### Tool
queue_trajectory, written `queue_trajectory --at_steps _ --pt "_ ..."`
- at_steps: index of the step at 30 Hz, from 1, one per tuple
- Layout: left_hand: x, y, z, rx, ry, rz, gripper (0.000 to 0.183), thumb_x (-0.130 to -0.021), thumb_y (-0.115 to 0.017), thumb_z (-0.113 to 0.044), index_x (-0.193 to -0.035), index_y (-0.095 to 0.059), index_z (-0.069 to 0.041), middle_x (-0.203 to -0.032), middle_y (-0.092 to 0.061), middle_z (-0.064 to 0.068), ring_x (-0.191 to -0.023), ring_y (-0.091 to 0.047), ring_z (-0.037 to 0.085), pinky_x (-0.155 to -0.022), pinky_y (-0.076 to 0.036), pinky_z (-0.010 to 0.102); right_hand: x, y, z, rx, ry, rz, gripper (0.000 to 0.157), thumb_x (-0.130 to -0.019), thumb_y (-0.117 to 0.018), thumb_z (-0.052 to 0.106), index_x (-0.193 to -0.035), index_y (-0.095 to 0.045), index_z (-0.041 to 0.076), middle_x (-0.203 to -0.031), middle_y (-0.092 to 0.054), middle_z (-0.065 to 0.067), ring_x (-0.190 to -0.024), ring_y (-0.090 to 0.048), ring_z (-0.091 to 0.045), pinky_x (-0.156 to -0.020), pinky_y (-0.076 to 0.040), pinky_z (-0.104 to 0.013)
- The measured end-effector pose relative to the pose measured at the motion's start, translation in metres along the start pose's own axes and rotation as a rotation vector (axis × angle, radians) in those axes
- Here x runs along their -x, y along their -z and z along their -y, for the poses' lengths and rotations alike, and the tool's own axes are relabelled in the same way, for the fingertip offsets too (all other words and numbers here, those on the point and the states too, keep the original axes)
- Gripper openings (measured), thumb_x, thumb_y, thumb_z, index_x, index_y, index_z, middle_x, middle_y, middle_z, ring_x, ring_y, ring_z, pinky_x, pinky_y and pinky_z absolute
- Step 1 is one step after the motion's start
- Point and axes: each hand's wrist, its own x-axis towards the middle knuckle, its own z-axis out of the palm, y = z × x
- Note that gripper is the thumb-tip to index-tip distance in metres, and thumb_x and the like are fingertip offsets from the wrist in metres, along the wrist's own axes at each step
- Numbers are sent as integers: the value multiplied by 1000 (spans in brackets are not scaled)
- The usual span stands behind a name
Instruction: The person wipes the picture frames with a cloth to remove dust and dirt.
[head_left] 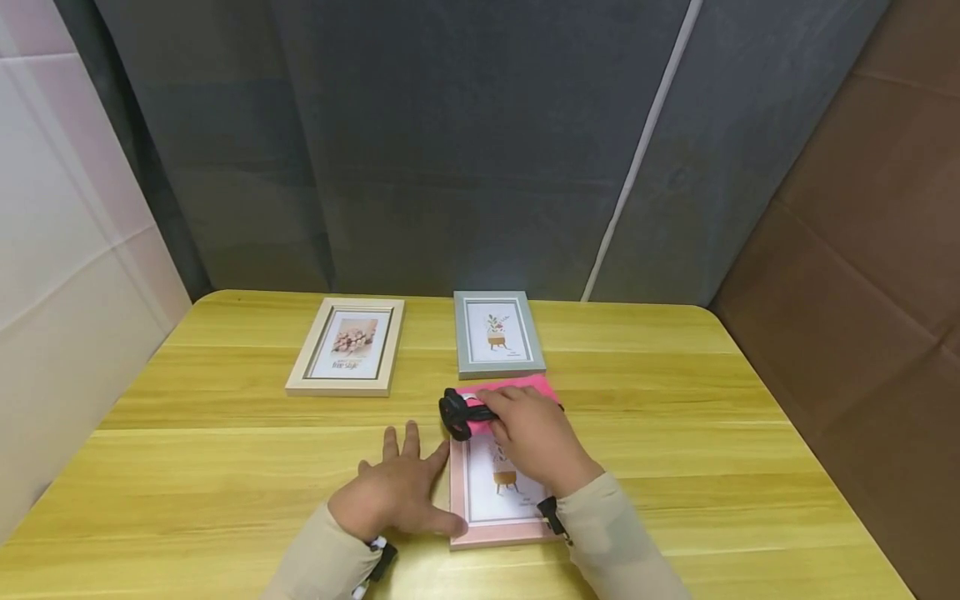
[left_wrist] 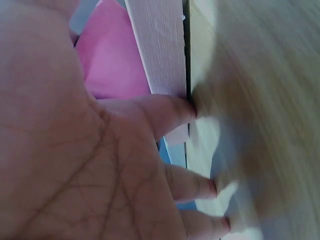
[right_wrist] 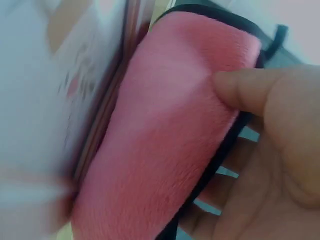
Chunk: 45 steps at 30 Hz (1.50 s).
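A pink-edged picture frame (head_left: 458, 492) with a potted-plant print lies flat near the table's front. My right hand (head_left: 543, 433) holds a folded pink plush cloth (right_wrist: 160, 110) with black edging over the frame's far end. In the right wrist view the thumb presses on the plush face while the other fingers curl behind the black edge. Part of the print is hidden beneath cloth and hand. To the left, my left hand (head_left: 397, 492) has its fingers spread, the thumb on the frame's near left corner and the index finger along its left side.
A cream picture frame (head_left: 300, 377) with a flower photo lies at the back left of the wooden table (head_left: 225, 467). Just beyond the cloth is a grey-blue frame (head_left: 463, 342). Dark fabric (head_left: 450, 150) hangs behind the table, with a brown sheet (head_left: 885, 250) on the right.
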Motion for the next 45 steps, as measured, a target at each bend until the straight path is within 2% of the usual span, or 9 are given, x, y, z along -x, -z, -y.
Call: queue_trajectory --at_steps 3,9,19,24,28,31,34,39,45 --pt "0 0 -1 2 0 -3 110 -63 -77 -71 -151 -43 -14 -153 -16 40 -136 -11 66 -86 -23 87 0 -3 6 -6 10 6 41 -96 -66 18 -136 -62 13 -125 -66 -5 -115 -61 -25 -100 -47 -42" --pt "-1 0 -2 3 5 -5 104 -66 -76 -70 -150 -46 -17 -153 -16 40 -136 -11 66 -86 -23 87 1 -7 10 11 0 81 38 -96 -65 21 -132 -65 10 -130 -64 -6 -118 -58 -27 -103 -44 -42" --pt "0 2 -3 1 1 -6 101 -66 -76 -70 -145 -52 -11 -153 -17 40 -136 -12 66 -87 -23 87 3 -4 11 12 4 159 37 -94 -66 21 -131 -66 13 -126 -67 -3 -110 -59 -23 -98 -47 -38" --pt "1 2 -2 -2 21 -15 99 -65 -76 -71 -141 -56 -11 -154 -18 38 -137 -14 65 -88 -24 86 3 2 11 -30 47 200 31 -92 -67 17 -122 -72 15 -109 -72 1 -92 -60 -18 -88 -50 -34" --pt "1 1 -1 -14 30 -32 101 -64 -76 -73 -142 -56 -13 -155 -20 36 -137 -17 62 -89 -28 83 5 6 8 -99 111 239 11 -89 -66 12 -95 -73 18 -84 -67 9 -75 -55 -12 -75 -47 -29" --pt "2 0 -1 -24 31 -48 103 -62 -76 -74 -142 -57 -12 -154 -23 35 -137 -21 61 -89 -31 81 10 9 6 -146 154 276 11 -88 -67 10 -83 -66 21 -74 -58 12 -67 -51 -9 -68 -43 -25" --pt "3 -2 -1 -30 34 -68 104 -60 -77 -75 -140 -58 -11 -154 -25 34 -137 -24 58 -89 -34 78 18 12 6 -167 186 310 9 -88 -68 11 -87 -68 20 -72 -55 15 -65 -49 -7 -66 -42 -23" --pt "4 -2 -3 -63 37 -93 111 -56 -81 -72 -145 -53 -12 -153 -29 31 -137 -26 55 -88 -38 75 34 18 8 -175 236 340 12 -88 -69 13 -97 -74 18 -75 -59 19 -70 -51 -2 -72 -45 -23" --pt "4 -1 -3 -92 36 -97 114 -56 -83 -69 -149 -47 -14 -152 -31 30 -136 -26 55 -89 -39 74 45 15 13 -113 257 266 23 -87 -68 14 -109 -74 14 -98 -70 10 -89 -61 -7 -90 -46 -30"
